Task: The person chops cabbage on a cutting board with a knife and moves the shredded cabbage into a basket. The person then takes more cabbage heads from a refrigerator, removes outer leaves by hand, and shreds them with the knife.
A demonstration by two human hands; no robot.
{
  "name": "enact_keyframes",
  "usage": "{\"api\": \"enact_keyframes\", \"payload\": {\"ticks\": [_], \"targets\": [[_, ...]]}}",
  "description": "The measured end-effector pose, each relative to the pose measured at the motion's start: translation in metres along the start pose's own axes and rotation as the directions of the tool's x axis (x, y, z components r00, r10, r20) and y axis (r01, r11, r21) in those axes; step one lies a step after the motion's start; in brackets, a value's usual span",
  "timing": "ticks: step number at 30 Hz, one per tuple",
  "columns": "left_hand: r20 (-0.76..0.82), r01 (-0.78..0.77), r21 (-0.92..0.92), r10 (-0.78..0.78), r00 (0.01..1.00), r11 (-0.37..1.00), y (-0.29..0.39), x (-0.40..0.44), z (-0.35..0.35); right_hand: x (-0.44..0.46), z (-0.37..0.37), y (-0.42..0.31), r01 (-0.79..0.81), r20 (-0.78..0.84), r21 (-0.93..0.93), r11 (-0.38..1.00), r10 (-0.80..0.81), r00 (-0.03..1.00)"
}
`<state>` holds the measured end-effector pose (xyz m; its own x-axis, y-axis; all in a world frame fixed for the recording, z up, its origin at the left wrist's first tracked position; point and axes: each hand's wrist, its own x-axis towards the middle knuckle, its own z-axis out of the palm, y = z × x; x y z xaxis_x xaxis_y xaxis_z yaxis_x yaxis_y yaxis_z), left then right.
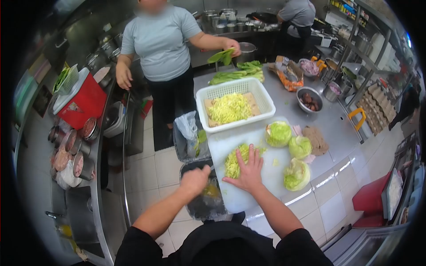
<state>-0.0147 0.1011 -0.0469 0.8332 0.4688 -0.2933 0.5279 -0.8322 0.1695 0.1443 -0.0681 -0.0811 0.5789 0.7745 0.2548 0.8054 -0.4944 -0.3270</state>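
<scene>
My right hand (pixel 249 170) lies with spread fingers on the white cutting board (pixel 242 201), against a pile of shredded lettuce (pixel 232 164). My left hand (pixel 195 179) is closed in a fist over the bins at the board's left edge; what it grips is blurred and I cannot make it out. On the right of the board sit three trimmed lettuce heads: one at the back (pixel 278 134), a middle one (pixel 300 146) and a front one (pixel 297 174). Behind the board, a white basket (pixel 202 104) holds more shredded lettuce (pixel 230 108) on a brown lining.
A co-worker (pixel 159 44) across the table holds green leaves (pixel 223 56) above leafy greens (pixel 239 73). A metal bowl (pixel 309 99) of dark food and a brown cloth (pixel 315 141) lie to the right. Two lined bins (pixel 188 153) stand left of the board. Another person works behind.
</scene>
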Motion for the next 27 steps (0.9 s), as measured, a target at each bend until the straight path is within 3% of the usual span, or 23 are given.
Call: {"api": "enact_keyframes", "payload": {"ticks": [4, 5, 10, 13, 15, 17, 19, 21, 23, 25, 27], "targets": [[0.234, 0.025, -0.235, 0.032, 0.972, 0.972, 0.022, -0.004, -0.018, 0.010, 0.022, 0.021, 0.111, -0.174, 0.154, 0.982, -0.083, 0.981], [0.201, -0.066, -0.365, 0.148, 0.968, 0.929, 0.013, 0.001, -0.008, 0.011, 0.023, 0.027, 0.132, -0.173, 0.181, 0.975, -0.100, 0.980], [0.301, -0.057, -0.493, 0.232, 0.925, 0.868, 0.011, 0.003, -0.040, 0.016, -0.003, 0.024, 0.133, -0.145, 0.254, 0.958, -0.098, 0.985], [0.150, -0.173, -0.399, 0.250, 0.957, 0.901, 0.004, 0.016, -0.061, 0.052, -0.030, 0.012, 0.189, -0.239, 0.214, 0.958, -0.136, 0.961], [0.174, -0.103, -0.464, 0.204, 0.963, 0.880, 0.008, 0.033, -0.100, 0.089, -0.045, 0.014, 0.219, -0.280, 0.159, 0.963, -0.169, 0.945], [0.039, -0.220, -0.380, 0.253, 0.967, 0.899, -0.001, 0.066, -0.111, 0.131, -0.059, 0.017, 0.245, -0.325, 0.131, 0.961, -0.192, 0.926], [-0.004, -0.231, -0.453, 0.257, 0.966, 0.861, 0.009, 0.083, -0.151, 0.172, -0.061, 0.026, 0.253, -0.361, 0.140, 0.957, -0.189, 0.913], [0.114, -0.099, -0.420, 0.160, 0.980, 0.902, 0.014, 0.126, -0.172, 0.216, -0.040, 0.046, 0.102, -0.317, 0.207, 0.973, -0.032, 0.948], [0.079, -0.155, -0.050, 0.158, 0.984, 0.987, 0.003, 0.176, -0.160, 0.235, -0.032, 0.059, -0.045, -0.195, 0.208, 0.977, 0.087, 0.977], [0.031, -0.098, -0.102, 0.102, 0.994, 0.990, 0.000, 0.167, -0.174, 0.240, -0.039, 0.063, -0.162, -0.032, 0.143, 0.976, 0.169, 0.985], [-0.011, -0.108, -0.146, 0.108, 0.994, 0.983, -0.008, 0.146, -0.181, 0.222, -0.058, 0.065, -0.129, -0.090, 0.297, 0.946, 0.162, 0.983]]}}
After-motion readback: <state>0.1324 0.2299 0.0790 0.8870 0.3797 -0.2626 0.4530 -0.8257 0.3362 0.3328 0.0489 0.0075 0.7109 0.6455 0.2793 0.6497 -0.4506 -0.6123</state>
